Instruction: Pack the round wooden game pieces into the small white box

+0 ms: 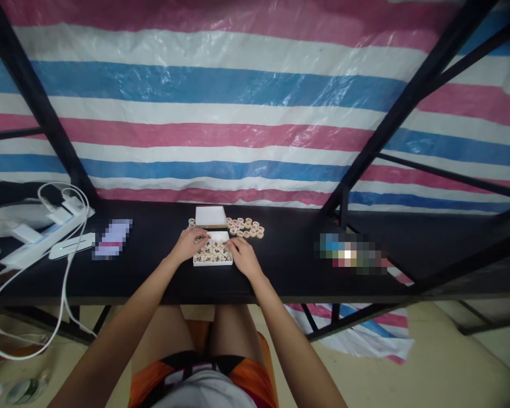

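A white box [213, 263] stands on the black table with rows of xiangqi pieces [212, 251] in it, their black characters facing up. My left hand [189, 245] reaches over the box's upper left corner, its fingertips closed around a black-character xiangqi piece [198, 239]. Against the box's right rim, my right hand [243, 255] has its fingers bent and gripping the edge; they partly cover that corner. The box lid [210, 216] lies inside up just behind. Red-character pieces [247, 226] are gathered loose to its right.
On the left are a power strip [46, 232] with looping white cables, a white device [72, 246] and a blurred phone-like object [113, 239]. A pixelated colourful item [352, 253] lies to the right. Black metal posts [344, 187] and striped sheeting [221, 136] rise behind the table [289, 277].
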{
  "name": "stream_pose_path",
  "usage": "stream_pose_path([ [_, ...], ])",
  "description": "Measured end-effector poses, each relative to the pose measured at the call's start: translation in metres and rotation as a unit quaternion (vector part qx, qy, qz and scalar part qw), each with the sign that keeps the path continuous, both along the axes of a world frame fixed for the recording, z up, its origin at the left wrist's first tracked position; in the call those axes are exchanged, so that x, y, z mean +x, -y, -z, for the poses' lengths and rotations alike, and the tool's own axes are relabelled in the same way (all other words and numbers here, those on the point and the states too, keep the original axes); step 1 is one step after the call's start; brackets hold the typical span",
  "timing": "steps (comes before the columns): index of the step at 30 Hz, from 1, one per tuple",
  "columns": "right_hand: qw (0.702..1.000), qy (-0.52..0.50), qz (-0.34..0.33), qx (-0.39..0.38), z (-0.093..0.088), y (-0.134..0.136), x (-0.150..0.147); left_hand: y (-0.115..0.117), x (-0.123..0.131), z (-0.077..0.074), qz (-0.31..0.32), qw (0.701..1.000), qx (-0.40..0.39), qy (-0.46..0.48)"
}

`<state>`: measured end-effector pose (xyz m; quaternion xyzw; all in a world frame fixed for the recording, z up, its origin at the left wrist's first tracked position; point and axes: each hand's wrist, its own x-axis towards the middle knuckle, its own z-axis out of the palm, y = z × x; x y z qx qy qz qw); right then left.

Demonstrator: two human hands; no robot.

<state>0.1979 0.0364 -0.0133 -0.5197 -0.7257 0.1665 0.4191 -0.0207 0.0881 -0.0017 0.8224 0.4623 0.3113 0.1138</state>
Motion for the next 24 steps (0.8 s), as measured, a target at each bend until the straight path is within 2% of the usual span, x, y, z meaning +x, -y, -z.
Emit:
stream_pose_path([
  [9,1.0,-0.002,-0.003,-0.001,0.0,-0.001,0.0,0.011,-0.002,-0.008,0.032,0.997,0.004,-0.077],
  [14,1.0,-0.003,0.0,-0.008,0.0,-0.001,0.001,0.009,-0.003,-0.008,0.038,0.996,0.023,-0.074],
  [21,1.0,-0.006,0.001,-0.012,-0.001,-0.001,0.001,0.014,-0.001,-0.016,0.067,0.992,0.046,-0.093],
  [24,1.0,-0.009,0.002,-0.009,-0.001,-0.001,0.001,0.013,-0.003,-0.015,0.043,0.995,0.055,-0.065],
])
